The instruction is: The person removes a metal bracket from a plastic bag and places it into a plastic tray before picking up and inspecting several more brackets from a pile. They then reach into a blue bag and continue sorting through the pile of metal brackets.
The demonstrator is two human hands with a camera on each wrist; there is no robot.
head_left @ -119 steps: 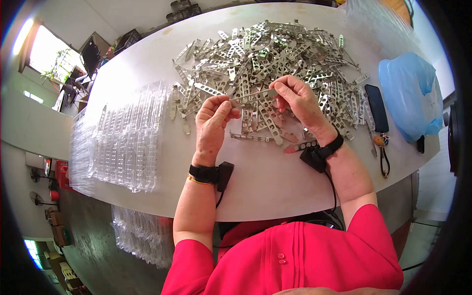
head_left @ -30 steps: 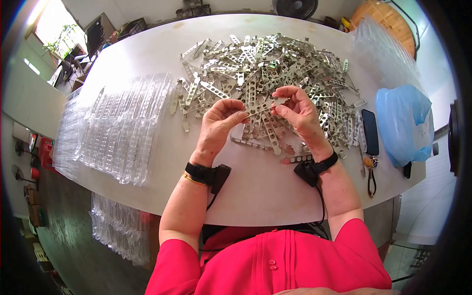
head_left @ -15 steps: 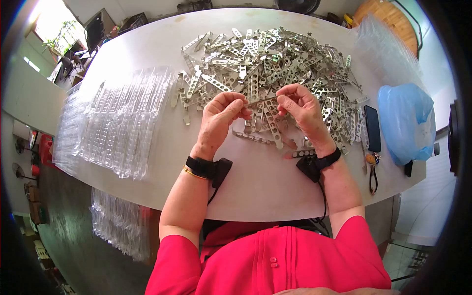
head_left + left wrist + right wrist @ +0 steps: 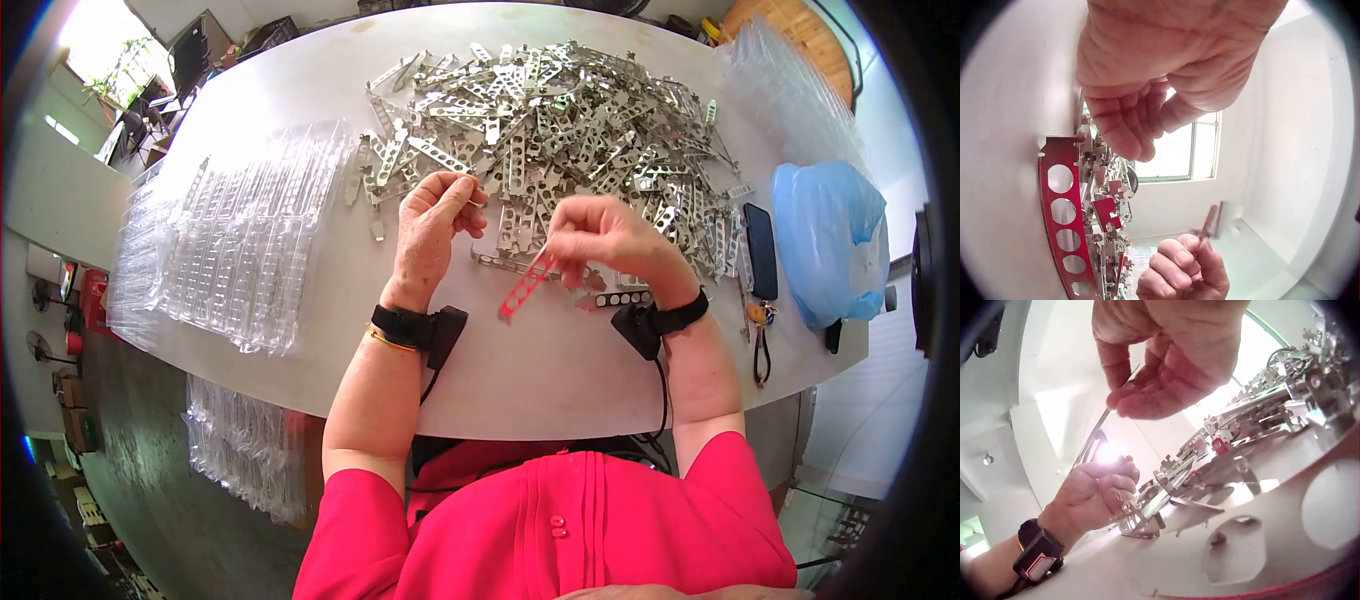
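My right hand [image 4: 605, 240] pinches one end of a flat metal strip with round holes [image 4: 525, 288]. The strip slants down toward the near left and shines red; in the right wrist view it is a thin edge [image 4: 1092, 434] below the fingertips. To the left, my left hand [image 4: 432, 225] hovers over the near side of the metal pile. Its fingers are loosely curled, and nothing shows between them in the left wrist view. Behind both hands lies a big heap of similar perforated metal strips [image 4: 560, 120]. One strip [image 4: 620, 298] lies close by my right wrist.
Clear plastic trays [image 4: 250, 240] are stacked on the table's left side, with more plastic packs [image 4: 245, 450] below the edge. On the right are a phone [image 4: 760, 250], keys [image 4: 760, 315] and a blue plastic bag [image 4: 830, 245]. Clear plastic sheets [image 4: 790, 95] lie at the back right.
Earlier, both hands held the strip between them at its two ends. My left hand has let go, and my right hand has swung the strip down toward the near side.
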